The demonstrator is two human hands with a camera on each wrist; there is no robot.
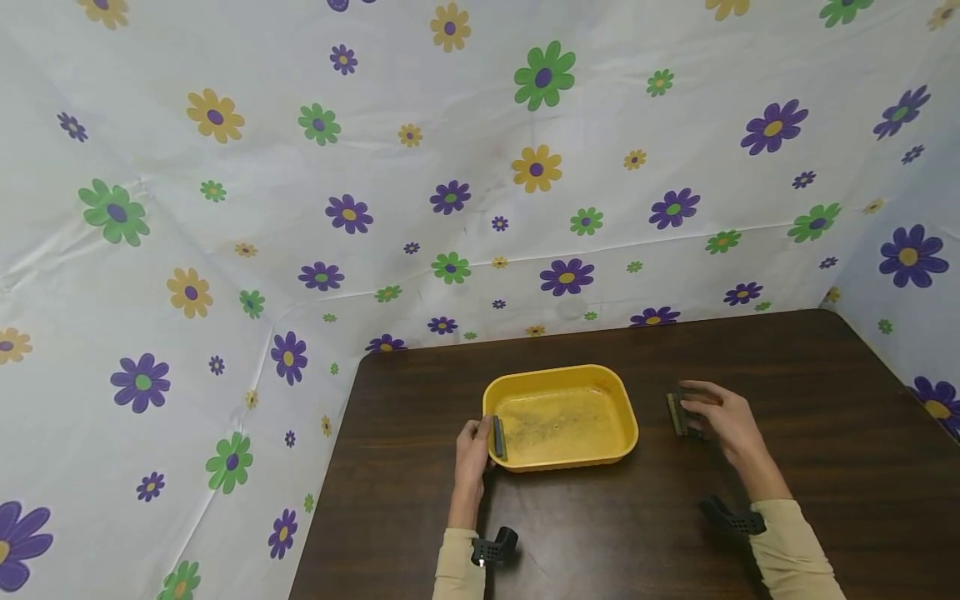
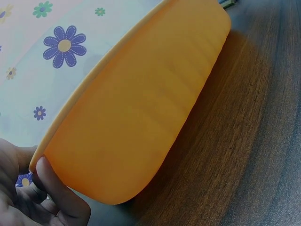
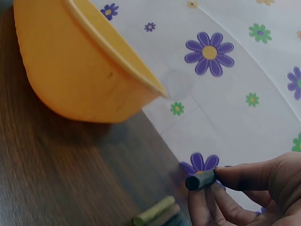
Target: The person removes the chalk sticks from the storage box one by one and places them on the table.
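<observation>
My left hand (image 1: 471, 454) grips the left end of a yellow plastic tub (image 1: 555, 462), thumb and fingers at its rim. Inside the tub, near that hand, lie a dark stick (image 1: 498, 436) and a greenish one against the end wall. To the tub's right, my right hand (image 1: 723, 421) pinches a short, dark, crayon-like stick (image 3: 201, 180) between thumb and fingers. Just below it in the right wrist view, a yellow-green stick (image 3: 154, 211) lies on the table beside a brownish and a dark teal one, partly cut off by the frame.
The dark wood-grain table (image 1: 600, 533) has rounded far corners. A white sheet with printed flowers (image 1: 480, 275) hangs behind it and along both sides. Black wrist mounts (image 1: 495, 547) sit on both forearms, over pale sleeves.
</observation>
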